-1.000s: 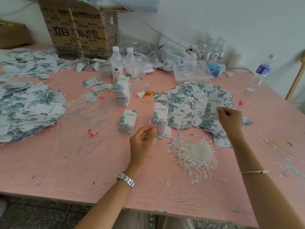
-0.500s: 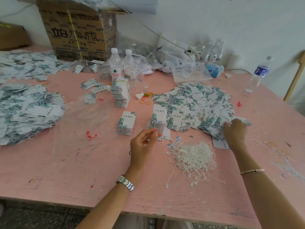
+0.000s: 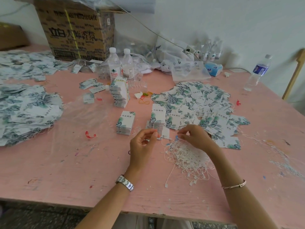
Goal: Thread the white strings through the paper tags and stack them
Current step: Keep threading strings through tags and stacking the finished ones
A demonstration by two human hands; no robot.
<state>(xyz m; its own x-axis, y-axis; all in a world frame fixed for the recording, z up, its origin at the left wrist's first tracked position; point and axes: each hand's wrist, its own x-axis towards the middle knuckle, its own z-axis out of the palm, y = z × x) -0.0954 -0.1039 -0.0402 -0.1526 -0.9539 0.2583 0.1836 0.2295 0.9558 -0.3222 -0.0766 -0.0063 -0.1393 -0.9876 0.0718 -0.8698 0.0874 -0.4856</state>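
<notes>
A tangle of white strings (image 3: 186,156) lies on the pink table (image 3: 66,171) in front of me. Behind it spreads a loose heap of leaf-printed paper tags (image 3: 198,103). Neat tag stacks stand at centre (image 3: 157,119), left of centre (image 3: 126,123) and, taller, further back (image 3: 120,92). My left hand (image 3: 142,142) hovers by the centre stack, thumb and forefinger pinched on what looks like a white string end. My right hand (image 3: 194,136) reaches over the string tangle's far edge, its curled fingertips pinching at a string.
A big heap of tags with strings (image 3: 24,111) fills the left side. A cardboard box (image 3: 77,30), water bottles (image 3: 113,63), plastic bags (image 3: 184,66) and a tissue pack (image 3: 212,69) line the back. Another bottle (image 3: 259,71) stands far right. A clear plastic sheet (image 3: 82,121) lies left of centre.
My right hand held a tag up, lowered it onto the loose heap, then moved left to the string tangle. My left hand stayed by the centre stack.
</notes>
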